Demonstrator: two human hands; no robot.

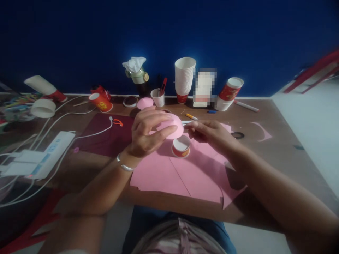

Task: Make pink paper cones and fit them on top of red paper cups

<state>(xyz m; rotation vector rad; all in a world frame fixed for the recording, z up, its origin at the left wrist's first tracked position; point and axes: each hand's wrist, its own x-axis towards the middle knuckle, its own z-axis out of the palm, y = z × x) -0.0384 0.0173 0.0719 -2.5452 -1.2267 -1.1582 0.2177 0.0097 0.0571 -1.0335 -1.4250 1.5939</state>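
Observation:
My left hand point(149, 132) is closed on a pink paper cone point(176, 127), its fingers behind and thumb in front. To the right of the cone, my right hand point(202, 130) is closed, its fingertips close to the cone's edge; what they pinch is too small to make out. Below the cone, a short red and white cup piece point(181, 146) stands on pink paper sheets point(169, 176). Another pink cone point(145, 103) lies farther back on the table.
Along the wall stand a tall stack of white cups point(184, 76), a cup with a red cutter point(158, 98) and a red-and-white cup stack point(230, 92). At the left are red cups point(100, 102) and a power strip point(54, 155) with white cables.

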